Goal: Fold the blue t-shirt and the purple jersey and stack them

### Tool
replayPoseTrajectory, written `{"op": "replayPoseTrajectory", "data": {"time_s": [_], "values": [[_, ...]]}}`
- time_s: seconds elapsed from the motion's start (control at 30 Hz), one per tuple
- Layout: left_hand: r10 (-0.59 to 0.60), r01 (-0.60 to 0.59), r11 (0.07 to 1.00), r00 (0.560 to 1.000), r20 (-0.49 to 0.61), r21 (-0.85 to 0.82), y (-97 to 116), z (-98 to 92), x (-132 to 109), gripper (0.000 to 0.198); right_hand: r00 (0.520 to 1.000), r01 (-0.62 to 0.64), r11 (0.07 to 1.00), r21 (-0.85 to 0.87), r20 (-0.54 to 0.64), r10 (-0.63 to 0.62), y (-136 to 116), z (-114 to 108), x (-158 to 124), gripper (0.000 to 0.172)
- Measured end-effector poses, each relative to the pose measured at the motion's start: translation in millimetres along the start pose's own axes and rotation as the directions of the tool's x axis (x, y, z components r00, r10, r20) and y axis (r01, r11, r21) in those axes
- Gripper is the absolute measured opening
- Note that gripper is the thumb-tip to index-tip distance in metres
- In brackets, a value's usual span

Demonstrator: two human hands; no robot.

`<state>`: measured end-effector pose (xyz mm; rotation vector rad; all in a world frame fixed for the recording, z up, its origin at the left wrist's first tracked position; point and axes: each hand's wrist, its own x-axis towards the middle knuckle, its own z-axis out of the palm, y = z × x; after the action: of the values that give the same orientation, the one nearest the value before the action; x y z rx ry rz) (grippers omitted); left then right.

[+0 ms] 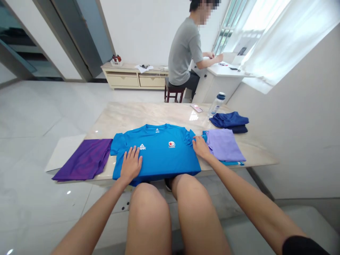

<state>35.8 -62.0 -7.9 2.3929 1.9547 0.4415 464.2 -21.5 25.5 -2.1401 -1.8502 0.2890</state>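
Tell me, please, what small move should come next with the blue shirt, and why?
Probably fold the right sleeve inward: the blue shirt lies flat, front up, the left hand pinning its lower left, the right hand already at that sleeve's edge.

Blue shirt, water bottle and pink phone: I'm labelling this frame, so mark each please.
blue shirt (159,152): head view, chest below the logos.
water bottle (216,105): head view, clear body.
pink phone (196,108): head view, its back.

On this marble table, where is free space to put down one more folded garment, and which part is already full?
The widest bare patch of the marble table lies behind the blue T-shirt, left of the pink phone. The near edge is crowded: purple garment, the shirt under the left hand and right hand, then the lilac garment. The navy garment and water bottle fill the far right corner.
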Motion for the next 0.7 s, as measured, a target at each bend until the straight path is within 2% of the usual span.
{"op": "replayPoseTrajectory", "data": {"time_s": [0.13,0.27,0.47,0.7], "values": [[0.022,-0.022,1.0,0.998,-0.063,-0.013,0.7,-2.2,-1.0,0.061,0.964,-0.265,0.964,-0.023,0.012,0.265,2.0,-5.9,45.5,0.051],[0.016,-0.021,0.999,0.994,-0.107,-0.047,1.4,-4.0,-0.2,0.057,0.913,-0.406,0.913,-0.045,0.012,0.407,-3.0,6.3,66.6,0.061],[-0.004,-0.01,0.995,0.991,-0.132,-0.104,3.8,-5.9,-0.6,0.054,0.912,-0.411,0.912,-0.008,-0.009,0.411,-7.3,6.1,63.0,0.035],[0.001,-0.016,0.994,0.99,-0.142,-0.107,5.0,-7.7,-1.1,0.051,0.865,-0.483,0.875,0.041,-0.129,0.484,-10.5,-15.6,40.7,0.042]]}}
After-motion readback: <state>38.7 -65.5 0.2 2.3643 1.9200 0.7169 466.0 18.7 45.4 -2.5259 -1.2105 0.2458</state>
